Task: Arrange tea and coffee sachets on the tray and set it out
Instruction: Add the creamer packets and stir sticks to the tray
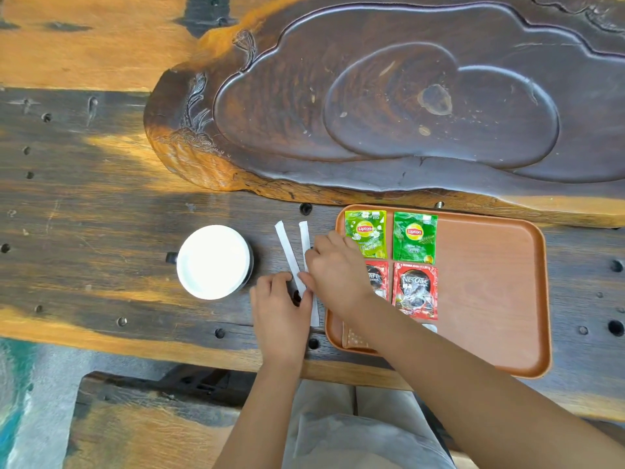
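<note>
An orange-brown tray (490,299) lies on the wooden table. On its left part sit two green Lipton tea sachets (415,236) and, below them, two red Nescafe coffee sachets (415,290); my right arm covers part of the left ones. Two long white paper sticks (285,247) lie on the table just left of the tray. My left hand (279,313) pinches the lower end of the left stick. My right hand (334,269) reaches across the tray's left edge and grips the right stick.
A white cup with a dark handle (213,262) stands left of the sticks. A large carved dark wooden tea board (389,106) fills the table behind the tray. A pale packet (355,338) lies at the tray's near left corner, mostly under my arm.
</note>
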